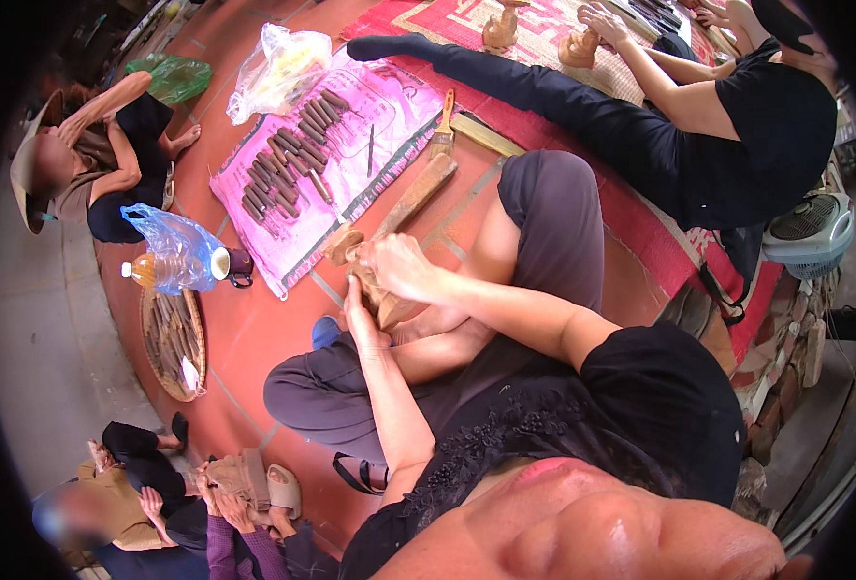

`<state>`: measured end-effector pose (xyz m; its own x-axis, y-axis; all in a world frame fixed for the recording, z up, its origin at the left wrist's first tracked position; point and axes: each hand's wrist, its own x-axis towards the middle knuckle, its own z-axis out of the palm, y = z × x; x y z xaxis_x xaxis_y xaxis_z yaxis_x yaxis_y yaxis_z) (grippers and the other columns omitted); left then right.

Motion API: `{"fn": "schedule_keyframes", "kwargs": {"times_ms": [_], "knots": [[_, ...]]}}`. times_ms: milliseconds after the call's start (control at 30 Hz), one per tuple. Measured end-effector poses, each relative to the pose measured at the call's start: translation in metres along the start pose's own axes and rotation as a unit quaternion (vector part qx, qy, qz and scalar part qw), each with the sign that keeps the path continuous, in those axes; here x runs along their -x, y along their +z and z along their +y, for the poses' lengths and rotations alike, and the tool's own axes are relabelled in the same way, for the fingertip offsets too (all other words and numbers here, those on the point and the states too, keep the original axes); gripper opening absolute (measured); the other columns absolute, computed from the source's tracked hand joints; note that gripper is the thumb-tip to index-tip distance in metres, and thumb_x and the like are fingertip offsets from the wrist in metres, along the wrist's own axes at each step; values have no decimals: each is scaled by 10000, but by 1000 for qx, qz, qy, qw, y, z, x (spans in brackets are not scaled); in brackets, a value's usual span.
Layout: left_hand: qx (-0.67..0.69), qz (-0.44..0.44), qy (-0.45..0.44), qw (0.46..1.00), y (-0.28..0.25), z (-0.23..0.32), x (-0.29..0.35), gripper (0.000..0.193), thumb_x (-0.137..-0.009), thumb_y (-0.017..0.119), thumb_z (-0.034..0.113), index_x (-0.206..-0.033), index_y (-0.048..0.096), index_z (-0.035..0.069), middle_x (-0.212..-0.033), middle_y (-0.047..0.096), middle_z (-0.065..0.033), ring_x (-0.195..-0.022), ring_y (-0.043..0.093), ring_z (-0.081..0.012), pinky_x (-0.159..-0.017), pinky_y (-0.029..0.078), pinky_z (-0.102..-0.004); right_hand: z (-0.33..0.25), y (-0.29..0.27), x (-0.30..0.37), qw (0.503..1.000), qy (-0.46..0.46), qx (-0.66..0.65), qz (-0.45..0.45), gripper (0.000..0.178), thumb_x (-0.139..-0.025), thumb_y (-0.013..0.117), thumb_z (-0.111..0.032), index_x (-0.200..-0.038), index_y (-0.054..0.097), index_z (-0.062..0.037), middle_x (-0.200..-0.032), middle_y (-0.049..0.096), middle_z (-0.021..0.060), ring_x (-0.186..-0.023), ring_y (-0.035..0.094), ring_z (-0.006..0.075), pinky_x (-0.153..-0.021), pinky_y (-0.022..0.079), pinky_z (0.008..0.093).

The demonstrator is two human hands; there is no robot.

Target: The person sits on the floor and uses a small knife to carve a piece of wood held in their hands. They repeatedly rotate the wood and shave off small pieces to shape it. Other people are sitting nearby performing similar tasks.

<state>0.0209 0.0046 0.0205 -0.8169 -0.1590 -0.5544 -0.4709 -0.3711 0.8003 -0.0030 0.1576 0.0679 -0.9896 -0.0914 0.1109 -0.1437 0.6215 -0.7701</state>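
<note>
A carved wooden figure (342, 244) of light brown wood lies tilted over my crossed legs, its rounded end toward the pink sack. My left hand (359, 317) is wrapped round its near side. Closed over the figure's upper part is my right hand (401, 267); its fingers hide whatever they hold, if anything. A thick wooden mallet (416, 196) rests on the tiles just beyond my right hand. On the pink sack (389, 101) ahead, several carving chisels with brown handles (288, 164) lie in rows, and one lighter-handled chisel (321, 187) points toward the figure.
A flat brush (443, 130) lies by the sack's right edge. Left are a blue plastic bag (181, 253), a bottle (147, 270), a dark mug (241, 267) and a round basket of tools (174, 338). Other people sit left, lower left and upper right, one holding another carving (578, 48).
</note>
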Motion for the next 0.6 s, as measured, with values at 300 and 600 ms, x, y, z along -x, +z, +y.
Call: {"fn": "schedule_keyframes", "kwargs": {"times_ms": [300,600], "knots": [[11,-10,39,999,-7,1,-6,466,-1000,629,340,-1280,632,-33,-1232,667,-113,-1119,639,-202,-961,514,-342,-5,-1,27,1000,-24,-2,-13,203,-899,625,-131,-1072,725,-92,-851,714,204,-801,705,396,-695,552,509],[44,-36,10,998,-3,1,2,477,-990,644,362,-1298,615,-2,-1209,684,-110,-1101,663,-221,-949,533,-369,-2,-9,16,1000,-26,-13,7,248,-911,606,-128,-1121,728,-77,-988,717,223,-820,706,394,-724,574,486]]}}
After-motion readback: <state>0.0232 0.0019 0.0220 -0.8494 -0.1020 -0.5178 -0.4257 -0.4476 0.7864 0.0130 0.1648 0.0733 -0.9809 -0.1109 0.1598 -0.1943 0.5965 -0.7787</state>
